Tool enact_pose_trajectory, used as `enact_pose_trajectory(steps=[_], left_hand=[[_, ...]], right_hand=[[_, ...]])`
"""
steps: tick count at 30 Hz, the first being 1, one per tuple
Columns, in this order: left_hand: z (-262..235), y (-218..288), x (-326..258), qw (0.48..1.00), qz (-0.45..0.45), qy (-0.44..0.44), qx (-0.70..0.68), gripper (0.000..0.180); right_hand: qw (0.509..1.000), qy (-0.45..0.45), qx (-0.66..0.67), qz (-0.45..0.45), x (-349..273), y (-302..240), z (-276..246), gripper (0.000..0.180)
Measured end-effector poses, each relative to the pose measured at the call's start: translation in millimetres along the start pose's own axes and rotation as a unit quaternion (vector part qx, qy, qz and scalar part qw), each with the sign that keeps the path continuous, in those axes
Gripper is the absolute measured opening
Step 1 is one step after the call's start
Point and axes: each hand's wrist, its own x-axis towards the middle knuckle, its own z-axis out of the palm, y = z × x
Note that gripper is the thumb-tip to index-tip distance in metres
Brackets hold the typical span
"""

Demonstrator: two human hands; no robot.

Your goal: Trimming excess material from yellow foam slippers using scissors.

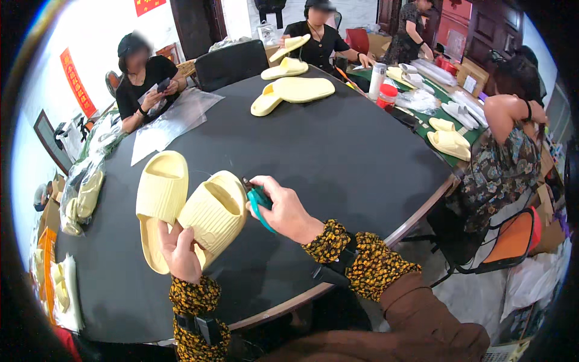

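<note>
Two pale yellow slides in front of me, teal snips at one

My left hand [181,253] grips the heel of the right slide [212,214], its length running up-right, toe toward my right hand [286,211], fingers closed on snips [259,202]. The other slide [160,202] lies just beside it on a black round table [338,163]; co-workers sit around

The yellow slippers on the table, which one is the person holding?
The slipper tilted up between the left hand and right hand; the others all lie on the black table, untouched.
</note>
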Motion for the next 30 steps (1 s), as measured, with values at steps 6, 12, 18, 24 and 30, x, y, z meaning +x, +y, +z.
enact_pose_trajectory(steps=[6, 12, 18, 24, 30], left_hand=[[-7.6, -2.0, 1.6, 0.998, -0.020, -0.032, 0.056, 0.062], [-16.9, -10.9, 0.9, 0.996, -0.034, -0.075, 0.043, 0.049], [-24.8, -7.2, 1.0, 0.987, -0.111, -0.093, 0.065, 0.048], [-22.1, -0.5, 2.0, 0.978, -0.137, -0.107, 0.111, 0.051], [-23.0, 2.4, 1.9, 0.974, -0.151, -0.112, 0.123, 0.042]], right_hand=[[0.981, -0.026, 0.122, 0.152, 1.6, -0.4, -4.6, 0.041], [0.972, -0.032, 0.169, 0.160, 4.6, 4.5, 5.9, 0.038], [0.969, 0.001, 0.165, 0.181, 3.3, 1.6, 0.5, 0.038], [0.954, 0.030, 0.224, 0.197, 0.0, 16.2, -0.1, 0.037], [0.950, 0.015, 0.237, 0.202, -1.8, 21.4, 0.2, 0.037]])
